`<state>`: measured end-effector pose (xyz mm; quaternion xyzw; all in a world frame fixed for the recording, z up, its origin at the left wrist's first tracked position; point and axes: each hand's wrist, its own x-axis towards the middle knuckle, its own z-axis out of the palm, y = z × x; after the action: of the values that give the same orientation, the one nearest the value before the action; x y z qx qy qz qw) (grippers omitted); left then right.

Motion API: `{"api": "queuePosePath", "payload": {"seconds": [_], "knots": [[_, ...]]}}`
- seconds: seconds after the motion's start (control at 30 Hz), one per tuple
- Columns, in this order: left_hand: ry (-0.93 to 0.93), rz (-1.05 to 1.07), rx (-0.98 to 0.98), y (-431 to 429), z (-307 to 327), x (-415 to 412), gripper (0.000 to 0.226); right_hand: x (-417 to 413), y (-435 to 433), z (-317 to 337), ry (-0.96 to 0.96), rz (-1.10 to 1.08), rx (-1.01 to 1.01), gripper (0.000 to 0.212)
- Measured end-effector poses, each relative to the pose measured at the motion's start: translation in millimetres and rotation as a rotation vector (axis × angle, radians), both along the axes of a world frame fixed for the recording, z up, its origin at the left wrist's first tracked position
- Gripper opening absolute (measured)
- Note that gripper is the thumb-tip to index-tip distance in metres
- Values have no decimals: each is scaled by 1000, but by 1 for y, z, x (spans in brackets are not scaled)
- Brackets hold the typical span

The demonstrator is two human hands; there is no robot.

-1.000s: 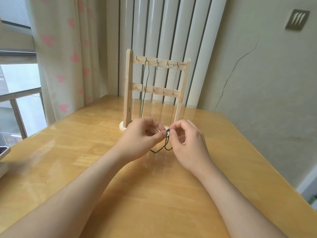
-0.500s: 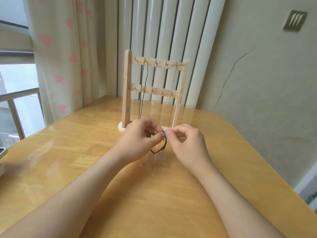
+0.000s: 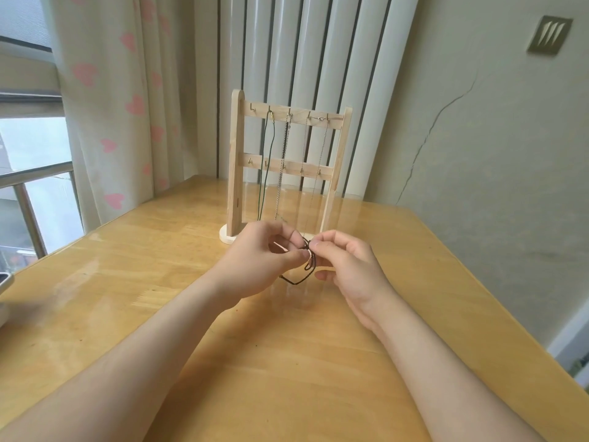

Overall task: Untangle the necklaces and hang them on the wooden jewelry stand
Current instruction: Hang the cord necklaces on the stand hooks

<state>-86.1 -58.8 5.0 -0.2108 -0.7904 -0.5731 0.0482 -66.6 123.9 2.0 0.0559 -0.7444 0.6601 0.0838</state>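
A wooden jewelry stand with two hook rails stands at the far middle of the table. From its top rail hang a dark green cord necklace, a silver chain and a thin fine chain. Just in front of the stand, my left hand and my right hand meet fingertip to fingertip. Both pinch a black cord necklace. Its loop droops below my fingers to the tabletop. The part inside my fingers is hidden.
The glossy wooden table ends at the right, beside a cracked wall. A heart-print curtain and a window are at the left. A pale tray edge shows at the far left. White vertical pipes stand behind the stand.
My hands stayed together in front of the stand, working the black cord with small finger movements. The hanging loop has shifted slightly. The camera view tipped a little.
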Motion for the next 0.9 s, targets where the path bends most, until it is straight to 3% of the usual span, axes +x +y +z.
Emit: {"api": "queuePosePath", "payload": {"seconds": [0.13, 0.33, 0.77, 0.9], "knots": [[-101, -29, -15, -1, 1, 2, 12, 0, 0, 2, -90, 46, -132, 10], [-255, -76, 176, 2, 9, 10, 19, 5, 2, 6, -60, 40, -160, 11], [-121, -4, 77, 2, 6, 8, 7, -1, 4, 2, -88, -15, -187, 6], [30, 67, 35, 2, 7, 6, 13, -2, 4, 3, -54, -34, -156, 7]]}}
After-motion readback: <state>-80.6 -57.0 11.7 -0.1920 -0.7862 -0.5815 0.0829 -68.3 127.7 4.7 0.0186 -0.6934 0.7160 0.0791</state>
